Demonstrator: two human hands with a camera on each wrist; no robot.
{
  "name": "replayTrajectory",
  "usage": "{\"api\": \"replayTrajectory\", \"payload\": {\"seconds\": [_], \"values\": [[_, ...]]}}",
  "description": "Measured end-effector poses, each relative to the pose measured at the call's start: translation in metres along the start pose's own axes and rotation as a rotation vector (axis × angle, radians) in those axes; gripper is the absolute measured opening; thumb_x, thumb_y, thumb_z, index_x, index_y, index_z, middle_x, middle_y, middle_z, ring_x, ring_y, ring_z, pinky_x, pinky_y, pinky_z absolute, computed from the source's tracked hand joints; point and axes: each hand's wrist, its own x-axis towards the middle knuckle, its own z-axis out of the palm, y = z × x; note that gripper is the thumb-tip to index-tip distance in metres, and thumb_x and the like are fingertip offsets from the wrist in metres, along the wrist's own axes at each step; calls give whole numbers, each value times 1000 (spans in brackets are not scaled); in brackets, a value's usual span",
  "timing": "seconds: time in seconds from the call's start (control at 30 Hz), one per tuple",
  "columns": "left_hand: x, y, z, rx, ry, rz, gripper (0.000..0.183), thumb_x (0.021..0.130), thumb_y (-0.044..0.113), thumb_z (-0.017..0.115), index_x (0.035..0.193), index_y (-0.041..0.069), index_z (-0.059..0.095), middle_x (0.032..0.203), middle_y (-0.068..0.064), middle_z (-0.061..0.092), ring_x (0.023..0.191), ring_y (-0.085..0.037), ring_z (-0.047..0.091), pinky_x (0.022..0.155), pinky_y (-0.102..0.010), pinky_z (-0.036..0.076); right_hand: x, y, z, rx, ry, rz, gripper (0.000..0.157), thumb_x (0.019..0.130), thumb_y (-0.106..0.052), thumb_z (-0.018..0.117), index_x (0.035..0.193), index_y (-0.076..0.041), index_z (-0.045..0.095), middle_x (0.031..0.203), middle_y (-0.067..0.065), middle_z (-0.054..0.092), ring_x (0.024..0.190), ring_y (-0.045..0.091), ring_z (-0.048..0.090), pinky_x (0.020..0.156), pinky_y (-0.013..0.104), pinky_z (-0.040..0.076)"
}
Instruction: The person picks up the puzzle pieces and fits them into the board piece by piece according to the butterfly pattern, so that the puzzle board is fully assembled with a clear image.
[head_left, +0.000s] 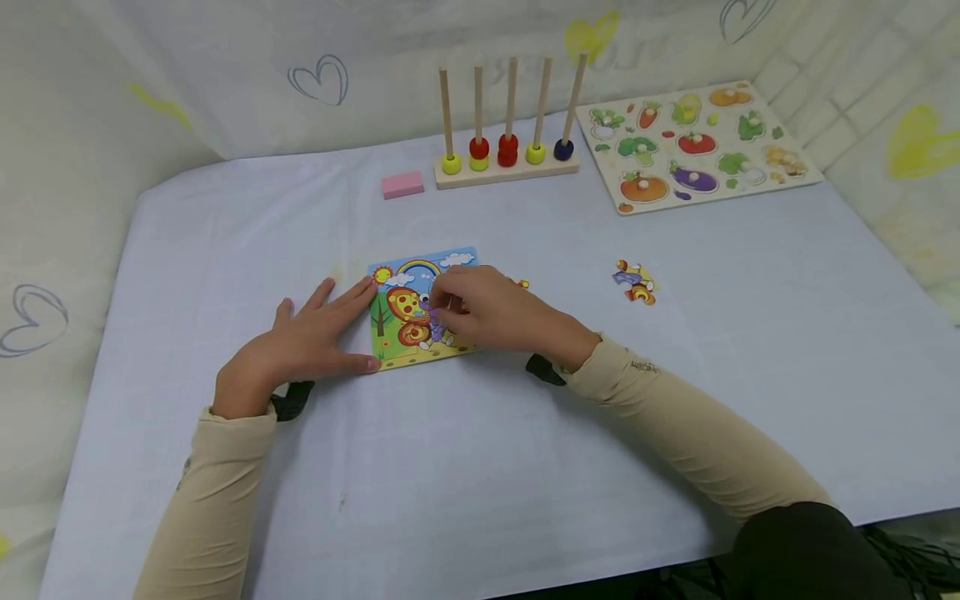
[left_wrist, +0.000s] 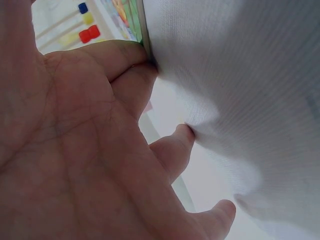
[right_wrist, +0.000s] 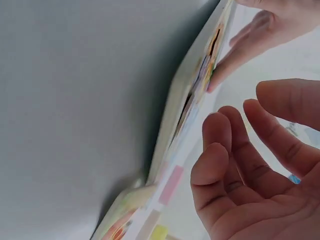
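A picture puzzle board [head_left: 397, 354] with a sun, a rainbow and a butterfly-like figure lies on the white-covered table. My left hand [head_left: 309, 337] is spread flat on the cloth, its index fingertip and thumb tip touching the board's left edge. Over the right part of the board is my right hand [head_left: 495, 310], which hides that side. In the right wrist view, the bent fingers [right_wrist: 260, 165] and thumb stand apart, and no piece shows between them. A loose puzzle piece [head_left: 522, 284] peeks out behind the right hand. More colourful pieces [head_left: 636, 282] lie farther right.
A pink block [head_left: 402, 185] lies behind the board. Next to it stands a wooden peg stand [head_left: 510, 172] with yellow, red and dark blue beads on its upright rods. A vegetable puzzle board [head_left: 720, 196] lies at the back right. Cloth with heart prints hangs behind the table.
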Motion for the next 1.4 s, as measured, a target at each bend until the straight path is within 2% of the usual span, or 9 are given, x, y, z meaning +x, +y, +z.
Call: {"api": "replayTrajectory", "payload": {"seconds": [0.3,0.63,0.77,1.0,1.4], "values": [[0,-1,0,-5,1,1,112,92,52,81,174,20,12,180,-3,5,161,-49,-9,113,-83,-9,-16,9,-10,-12,35,53,14,102,-8,71,114,-2,75,111,5,72,107,20,66,95,36,55],[-1,-3,0,-7,3,15,112,93,52,80,174,19,11,180,-3,5,161,-48,-10,113,-83,-8,-35,19,-23,11,68,93,17,100,-1,65,114,-1,76,114,7,71,104,22,63,91,39,55],[-1,-2,0,-6,1,18,112,93,53,80,174,20,11,180,-4,5,161,-49,-10,113,-83,-7,-43,25,-30,2,97,101,14,101,-1,69,112,-1,76,112,7,71,100,23,63,88,41,55],[-2,-3,0,-15,1,24,112,93,52,80,174,19,11,180,-5,6,161,-48,-11,113,-84,-7,-52,33,-42,-12,104,147,11,101,0,70,110,-2,77,112,8,73,106,24,66,93,46,56],[-1,-5,1,-35,8,34,111,94,50,80,174,20,11,180,-5,6,161,-46,-12,113,-83,-9,-72,49,-64,-62,115,182,19,100,5,63,113,0,76,115,11,73,107,27,65,91,48,53]]}}
